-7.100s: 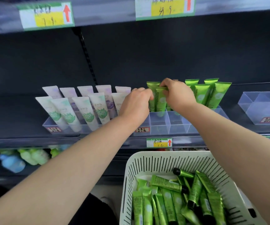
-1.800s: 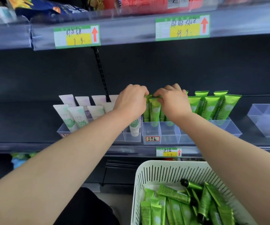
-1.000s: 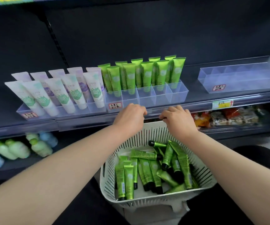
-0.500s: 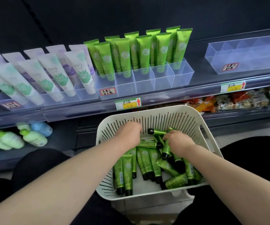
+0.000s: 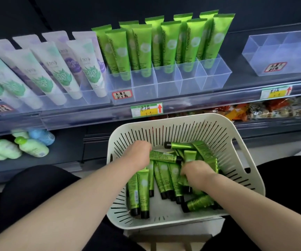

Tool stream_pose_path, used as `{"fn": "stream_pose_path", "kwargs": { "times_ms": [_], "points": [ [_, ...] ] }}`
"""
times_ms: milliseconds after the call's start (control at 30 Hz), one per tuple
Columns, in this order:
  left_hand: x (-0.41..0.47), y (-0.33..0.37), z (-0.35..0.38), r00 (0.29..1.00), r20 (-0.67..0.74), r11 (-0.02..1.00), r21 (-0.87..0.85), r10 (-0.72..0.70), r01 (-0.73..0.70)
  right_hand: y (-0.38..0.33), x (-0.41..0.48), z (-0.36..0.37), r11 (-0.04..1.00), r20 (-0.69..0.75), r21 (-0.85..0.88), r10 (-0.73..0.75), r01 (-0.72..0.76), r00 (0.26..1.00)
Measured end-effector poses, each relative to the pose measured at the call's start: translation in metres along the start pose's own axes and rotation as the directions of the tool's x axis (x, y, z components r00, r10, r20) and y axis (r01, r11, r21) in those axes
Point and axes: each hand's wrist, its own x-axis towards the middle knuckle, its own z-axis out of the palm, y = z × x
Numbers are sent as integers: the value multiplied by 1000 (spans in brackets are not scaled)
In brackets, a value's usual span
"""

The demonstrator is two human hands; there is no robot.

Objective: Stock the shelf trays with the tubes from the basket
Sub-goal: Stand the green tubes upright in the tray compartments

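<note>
Both my hands are down in the white slotted basket (image 5: 182,117), which sits in front of me below the shelf edge. My right hand (image 5: 196,172) is knuckles up with its fingers curled round one or two of the loose green tubes (image 5: 143,191) heaped on the basket floor. My left hand (image 5: 139,154) is at the back left of the heap, fingers bent under, touching the crimped end of a tube lying crosswise. My knuckles hide the fingertips, so I cannot tell whether it grips that tube.

Up on the shelf, the clear divided tray (image 5: 167,86) holds two rows of standing green tubes (image 5: 169,46) at its back. Leaning white tubes (image 5: 59,73) fill the tray to its left, and another clear tray (image 5: 280,57) stands well apart to the right.
</note>
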Motion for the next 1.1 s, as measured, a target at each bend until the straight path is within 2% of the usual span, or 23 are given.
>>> {"fn": "stream_pose_path", "kwargs": {
  "times_ms": [67, 133, 233, 400, 533, 667, 767, 967, 1100],
  "points": [
    [3, 0, 3, 1000, -1, 1000, -4, 6, -6, 0, 0, 0, 997, -22, 77, -19, 20, 1000],
    [4, 2, 6, 1000, 3, 1000, -16, 7, -7, 6, 3, -3, 982, -103, 191, 16, 4, 995],
    [4, 3, 10, 1000, 5, 1000, -8, 19, -19, 17, 15, -4, 980, -201, 189, 103, -65, 974],
    [7, -5, 13, 999, 35, 1000, 2, 13, -13, 18, 26, -6, 980, -24, 104, 174, -171, 984],
    [8, -15, 15, 999, 47, 1000, 6, -10, 10, 15, 28, -9, 979, -99, 116, 177, -166, 979],
    [9, -18, 19, 994, 104, 999, 41, -18, 14, 14, 21, -22, 950, -114, 293, 147, -108, 983],
    [8, -17, 26, 979, 203, 997, 81, -23, 6, 14, 11, -32, 918, -175, 397, 81, -5, 981],
    [5, -12, 43, 941, 334, 982, 186, -49, -14, 6, -2, -42, 869, -326, 461, -24, 182, 945],
    [2, -9, 46, 941, 334, 975, 223, -53, -24, 4, -3, -43, 846, -402, 475, -38, 244, 915]
  ]
}}
